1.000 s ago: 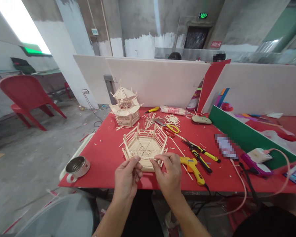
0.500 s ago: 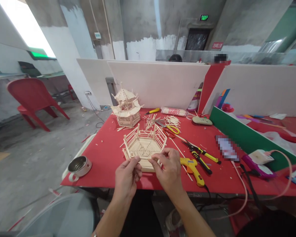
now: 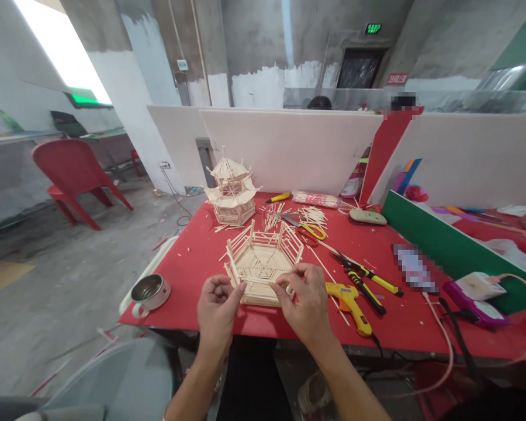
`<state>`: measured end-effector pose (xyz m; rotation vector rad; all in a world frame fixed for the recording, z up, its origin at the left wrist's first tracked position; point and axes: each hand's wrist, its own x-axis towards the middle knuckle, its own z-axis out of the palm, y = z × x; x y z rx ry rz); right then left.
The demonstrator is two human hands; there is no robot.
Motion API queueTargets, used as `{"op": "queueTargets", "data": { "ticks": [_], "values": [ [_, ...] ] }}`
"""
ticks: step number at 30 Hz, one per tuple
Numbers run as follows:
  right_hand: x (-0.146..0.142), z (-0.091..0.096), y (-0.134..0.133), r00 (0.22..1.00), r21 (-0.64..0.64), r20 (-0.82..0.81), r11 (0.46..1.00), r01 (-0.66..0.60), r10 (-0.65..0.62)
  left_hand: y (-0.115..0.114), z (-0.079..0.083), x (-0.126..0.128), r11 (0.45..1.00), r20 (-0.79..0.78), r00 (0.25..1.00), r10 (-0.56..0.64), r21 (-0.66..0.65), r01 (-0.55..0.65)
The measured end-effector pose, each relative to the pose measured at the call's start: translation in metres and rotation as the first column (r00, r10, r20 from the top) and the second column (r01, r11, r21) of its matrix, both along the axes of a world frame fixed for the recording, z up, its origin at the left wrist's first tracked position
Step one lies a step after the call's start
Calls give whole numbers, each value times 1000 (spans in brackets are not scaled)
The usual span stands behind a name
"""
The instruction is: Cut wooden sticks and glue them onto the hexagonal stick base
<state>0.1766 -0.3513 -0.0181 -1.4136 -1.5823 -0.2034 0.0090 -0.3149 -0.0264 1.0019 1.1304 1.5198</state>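
A hexagonal frame of thin wooden sticks, with a slatted floor and railings on posts, lies before me on the red table. Across its front side runs a thin wooden stick. My left hand is closed at this stick's left end, thumb and forefinger by the front left post; the exact contact is partly hidden. The stick's right end is pinched between thumb and forefinger of my right hand, which covers the frame's front right corner. A yellow glue gun lies just right of that hand.
A stick-built pagoda stands at the back left. Behind the frame are loose sticks and yellow-handled scissors. Pliers lie to the right, near a green divider. A mug stands at the left edge.
The whole view has shifted, so the table contents appear farther right. Relative to the frame, my left hand has moved slightly left towards the front left post. My right hand keeps its pinch.
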Motion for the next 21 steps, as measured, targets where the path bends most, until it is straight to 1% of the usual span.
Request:
{"op": "queueTargets", "data": {
  "ticks": [4,7,10,13,15,17,21],
  "values": [
    [0,0,0,1000,2,-1,1000,-5,5,6,1,-7,995,-145,989,-39,84,51],
    [0,0,0,1000,-2,-5,1000,-10,10,9,3,-9,989,-247,969,-15,140,51],
    [0,0,0,1000,-6,-4,1000,-10,10,13,7,-11,972,-340,940,12,226,69],
    [0,0,0,1000,-3,-4,1000,-13,13,19,10,-15,946,-426,905,23,303,119],
    [0,0,1,1000,2,-6,1000,-13,13,24,12,-17,938,-441,897,-25,300,174],
    [0,1,1,1000,6,-7,1000,-10,10,27,13,-18,943,-452,888,-80,256,215],
    [1,2,1,1000,7,-10,1000,0,0,29,18,-18,960,-484,869,-99,184,212]
  ]
}}
